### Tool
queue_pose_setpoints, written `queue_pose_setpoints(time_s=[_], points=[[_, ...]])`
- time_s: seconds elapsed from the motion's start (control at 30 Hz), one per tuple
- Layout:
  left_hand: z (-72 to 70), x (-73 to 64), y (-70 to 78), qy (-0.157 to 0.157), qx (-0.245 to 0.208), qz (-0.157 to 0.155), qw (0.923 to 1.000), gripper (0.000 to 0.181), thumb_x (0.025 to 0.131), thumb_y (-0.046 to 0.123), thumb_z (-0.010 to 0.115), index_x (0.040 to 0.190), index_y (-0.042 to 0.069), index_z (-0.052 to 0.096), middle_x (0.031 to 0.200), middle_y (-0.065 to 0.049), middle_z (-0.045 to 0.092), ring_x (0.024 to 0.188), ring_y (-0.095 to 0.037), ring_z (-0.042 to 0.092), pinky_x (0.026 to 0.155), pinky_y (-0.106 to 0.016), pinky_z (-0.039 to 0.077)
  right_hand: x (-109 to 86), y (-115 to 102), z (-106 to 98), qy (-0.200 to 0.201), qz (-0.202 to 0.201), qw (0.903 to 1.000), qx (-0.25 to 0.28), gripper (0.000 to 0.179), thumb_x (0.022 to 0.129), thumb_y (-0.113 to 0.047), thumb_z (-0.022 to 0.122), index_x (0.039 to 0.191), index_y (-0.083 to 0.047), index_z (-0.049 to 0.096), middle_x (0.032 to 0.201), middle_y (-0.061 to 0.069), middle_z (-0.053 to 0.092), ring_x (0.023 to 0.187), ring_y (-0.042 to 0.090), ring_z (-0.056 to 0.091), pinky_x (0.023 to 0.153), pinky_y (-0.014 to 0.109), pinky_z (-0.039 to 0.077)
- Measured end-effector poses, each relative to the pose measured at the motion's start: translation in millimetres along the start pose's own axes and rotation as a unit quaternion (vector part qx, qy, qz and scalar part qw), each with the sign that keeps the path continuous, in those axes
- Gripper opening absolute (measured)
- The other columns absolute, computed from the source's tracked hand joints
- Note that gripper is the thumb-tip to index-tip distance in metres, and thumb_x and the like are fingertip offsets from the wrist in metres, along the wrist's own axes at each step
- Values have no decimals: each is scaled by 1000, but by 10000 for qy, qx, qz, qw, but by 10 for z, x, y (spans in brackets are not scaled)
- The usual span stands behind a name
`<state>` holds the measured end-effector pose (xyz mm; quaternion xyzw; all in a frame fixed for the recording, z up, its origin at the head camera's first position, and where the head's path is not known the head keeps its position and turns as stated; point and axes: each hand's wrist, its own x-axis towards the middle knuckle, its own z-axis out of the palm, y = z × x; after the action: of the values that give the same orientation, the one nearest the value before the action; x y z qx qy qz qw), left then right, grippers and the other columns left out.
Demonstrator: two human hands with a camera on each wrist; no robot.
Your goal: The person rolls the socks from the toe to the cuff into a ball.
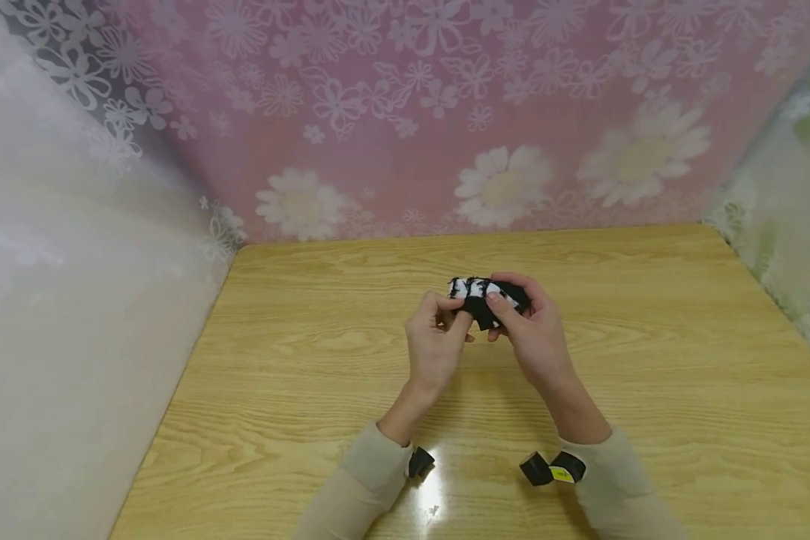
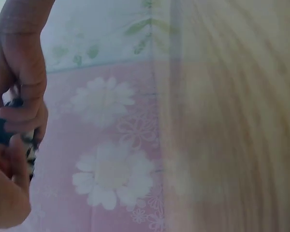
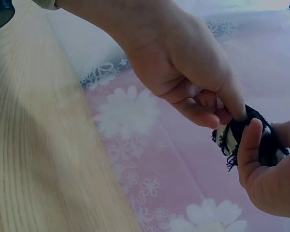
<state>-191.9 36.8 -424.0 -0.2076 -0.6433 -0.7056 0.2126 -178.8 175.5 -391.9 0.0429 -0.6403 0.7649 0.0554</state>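
Both hands hold a small black-and-white piece of cloth (image 1: 476, 288) with frayed dark threads along its edge, raised above the table. My left hand (image 1: 435, 339) pinches its near left side between thumb and fingers. My right hand (image 1: 538, 336) grips the other end, thumb pressed on top and fingers behind. In the right wrist view, loose threads hang from the striped cloth (image 3: 268, 145) beside the right thumb. Fingers hide much of the cloth (image 2: 5, 133) in the left wrist view, so I cannot tell what kind of item it is.
A wood-grain table (image 1: 297, 337) lies beneath both hands. Behind it stands a pink floral backdrop (image 1: 391, 150), with pale side panels (image 1: 74, 300) left and right. Black wrist devices (image 1: 536, 469) sit at the beige sleeves (image 1: 614, 480).
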Motion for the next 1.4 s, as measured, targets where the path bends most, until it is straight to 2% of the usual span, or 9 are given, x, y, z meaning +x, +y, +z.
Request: queue_pose_setpoints(time_s=[0.13, 0.23, 0.4, 0.53, 0.73, 0.93, 1.0, 1.13, 1.4], points=[[-24, 5, 47, -1016, -319, -390, 9936, 35, 93, -4, 65, 124, -2, 49, 97, -23, 61, 78, -29, 63, 64, -32, 59, -7, -43, -22, 297, -113, 9993, 210, 26, 100, -13, 60, 125, -10, 56, 123, 12, 51, 93, 16, 62, 62, 21, 56], [-13, -10, 78, -1390, -461, -634, 9872, 49, 93, -2, 65, 134, 1, 38, 111, -25, 59, 92, -26, 63, 73, -28, 59, -2, -42, -18, 401, -218, 9985, 295, 29, 99, -12, 60, 126, -3, 55, 124, 11, 52, 101, 17, 62, 69, 22, 57], [6, -10, 111, -851, -934, -1001, 9869, 43, 92, -6, 65, 127, -2, 40, 112, -28, 61, 89, -17, 63, 73, -25, 57, -10, -18, 9, 355, -586, 9973, -282, 34, 99, -9, 61, 128, 8, 52, 117, 11, 57, 88, 15, 64, 66, 24, 58], [-5, 17, 149, -391, -1492, -1568, 9755, 46, 90, -9, 65, 125, 5, 39, 102, -22, 66, 83, -13, 66, 73, -25, 57, -25, 1, 32, 438, -964, 9898, -950, 31, 98, -8, 62, 125, 6, 57, 111, 6, 61, 83, 13, 63, 64, 20, 55], [-8, 47, 196, 28, -1994, -2490, 9478, 48, 90, -9, 63, 125, 11, 36, 95, -8, 68, 75, -11, 66, 70, -24, 55, -41, 27, 86, 278, -1589, 9795, -1204, 29, 92, 4, 65, 120, 9, 58, 112, 8, 62, 94, 14, 61, 73, 17, 53], [-6, 64, 205, -198, -2784, -3572, 8914, 37, 96, -6, 54, 132, -4, 47, 109, -6, 61, 85, -11, 60, 74, -20, 52, -38, 42, 70, 90, -1648, 9777, -1296, 28, 92, 7, 64, 119, 7, 60, 115, 13, 62, 96, 13, 60, 75, 17, 51], [-12, 63, 204, -409, -2728, -3831, 8816, 34, 100, -1, 51, 132, -8, 49, 108, -6, 60, 88, -11, 60, 76, -20, 53, -24, 55, 47, 92, -1610, 9769, -1403, 27, 93, 5, 64, 119, 6, 60, 114, 14, 62, 96, 13, 60, 76, 17, 50], [-13, 51, 206, -553, -2373, -3931, 8866, 26, 102, 3, 48, 124, -10, 54, 94, -5, 60, 79, -10, 60, 73, -20, 54, 5, 76, 14, 75, -1665, 9714, -1690, 26, 94, 1, 65, 119, 4, 61, 113, 16, 64, 94, 12, 59, 75, 16, 49], [84, -19, 141, -198, -1450, -3339, 9312, 11, 97, 4, 45, 92, 4, 55, 72, -2, 50, 58, -7, 41, 50, -17, 35, 3, 98, -1, -91, -1483, 9782, -1452, 26, 92, 4, 66, 117, 6, 59, 109, 10, 62, 89, 13, 61, 72, 17, 53]])
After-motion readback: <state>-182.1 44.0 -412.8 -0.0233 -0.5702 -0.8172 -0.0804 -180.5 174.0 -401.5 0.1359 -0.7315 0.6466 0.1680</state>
